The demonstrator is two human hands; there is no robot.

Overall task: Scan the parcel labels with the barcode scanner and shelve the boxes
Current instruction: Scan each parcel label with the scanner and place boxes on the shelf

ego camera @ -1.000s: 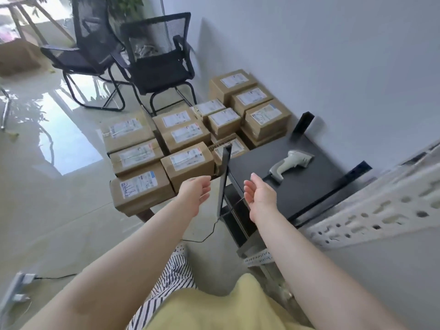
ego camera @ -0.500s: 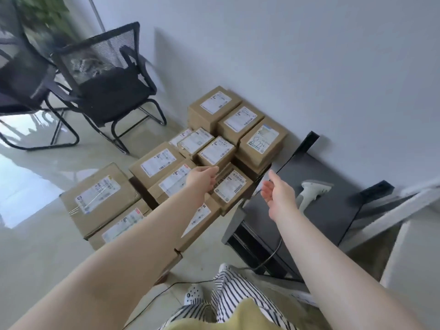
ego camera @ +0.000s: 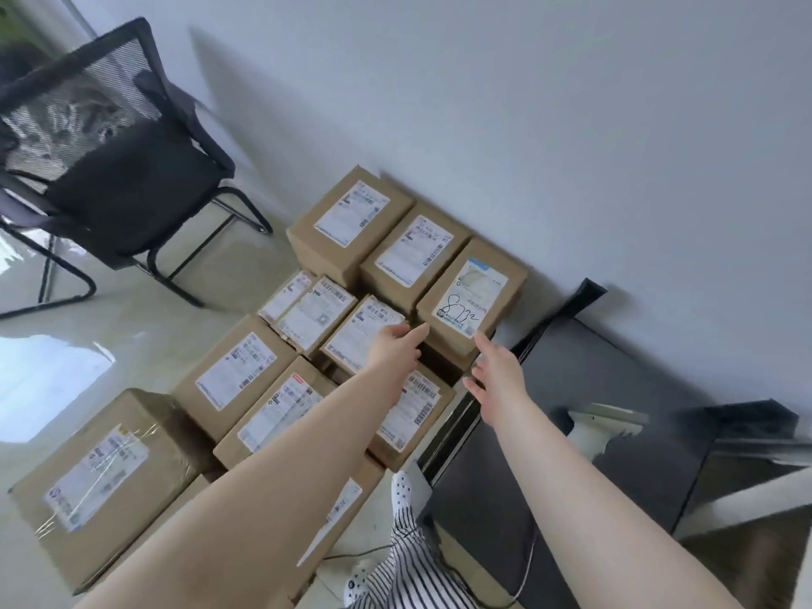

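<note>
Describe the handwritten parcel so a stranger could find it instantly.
Start at the white wall and follow its row of three brown cardboard boxes. Take the one nearest the low black table: the brown cardboard box with black handwriting scrawled across its label, unlike its neighbours' printed labels.

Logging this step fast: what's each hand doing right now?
Left hand: open, holding nothing, reaching at the box with handwriting on its label.
Right hand: open, holding nothing, reaching at the same box.

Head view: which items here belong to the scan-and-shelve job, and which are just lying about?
Job items:
box with the handwritten label
other labelled boxes
barcode scanner
left hand
right hand

Lying about:
black mesh chair
floor cable
</note>
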